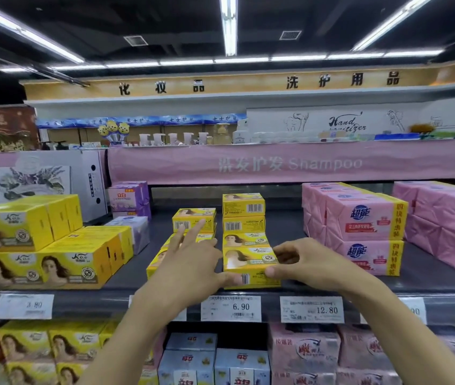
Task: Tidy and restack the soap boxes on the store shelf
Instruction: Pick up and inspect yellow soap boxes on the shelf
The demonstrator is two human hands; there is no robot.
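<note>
Small yellow soap boxes stand in two stacks in the middle of the dark shelf (137,273). The right stack (244,218) rises several boxes high. Its front box (248,261) is pinched at the right end by my right hand (301,262), thumb below and fingers on top. My left hand (190,259) lies with straight, spread fingers over the lower left stack (193,218), its thumb touching the front box's lower left corner. The left stack's lower boxes are mostly hidden by that hand.
Larger yellow soap boxes (40,245) are stacked at the left, purple packs (130,201) behind them. Pink multipacks (365,226) fill the right. Price tags (231,308) line the shelf edge. More boxes sit on the shelf below (215,359).
</note>
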